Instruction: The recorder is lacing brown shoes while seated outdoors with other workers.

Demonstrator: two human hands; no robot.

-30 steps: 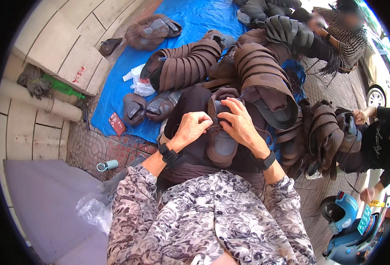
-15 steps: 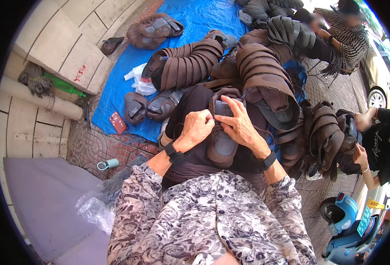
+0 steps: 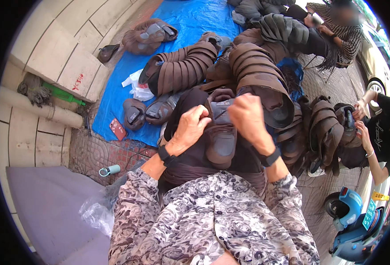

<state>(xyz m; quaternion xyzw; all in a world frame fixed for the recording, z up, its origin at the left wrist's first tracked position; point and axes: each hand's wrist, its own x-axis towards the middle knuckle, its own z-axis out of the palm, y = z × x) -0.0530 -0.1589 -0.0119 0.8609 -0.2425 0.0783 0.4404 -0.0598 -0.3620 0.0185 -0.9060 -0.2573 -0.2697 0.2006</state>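
Observation:
A brown shoe upper (image 3: 220, 148) with a grey ribbed panel lies across my lap, toe toward me. My left hand (image 3: 189, 129) is closed in a pinch at the shoe's left side; what its fingertips hold is too small to make out. Over the right side of the shoe, my right hand (image 3: 248, 118) is raised with its fingers curled together. It covers part of the shoe's middle, and whatever it grips is hidden. Both wrists wear dark bands.
Nested rows of brown uppers, a left row (image 3: 188, 73) and a right row (image 3: 259, 70), lie beyond my knees, partly on a blue tarp (image 3: 104, 117). A red phone (image 3: 118, 129) and a pale bottle (image 3: 110, 170) lie left. Two people sit right, near a blue scooter (image 3: 351, 210).
My right hand has lifted off the shoe, its spread fingers now curled. My left hand has shifted slightly left, still pinched. The person at right has brought both hands onto a shoe.

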